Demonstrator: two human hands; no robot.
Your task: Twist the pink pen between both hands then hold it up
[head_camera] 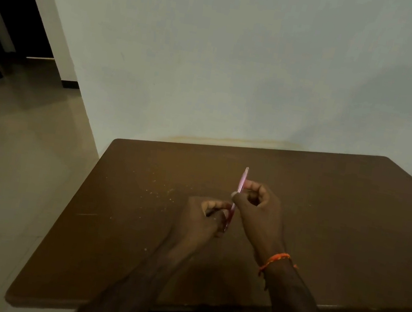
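Both my hands hold one thin pink pen (pixel 242 182) above the middle of a brown table (pixel 336 230). My right hand (pixel 258 212) pinches its upper part between thumb and fingers, and the pale tip points up and away. My left hand (pixel 203 217) grips the lower, darker red end with curled fingers. An orange thread band (pixel 274 261) circles my right wrist.
Small pale crumbs (pixel 158 193) and a light scratch (pixel 87 214) mark the tabletop left of my hands. The table stands against a pale wall (pixel 240 67). Tiled floor (pixel 9 165) lies to the left, with a dark doorway (pixel 10 3) at the far left.
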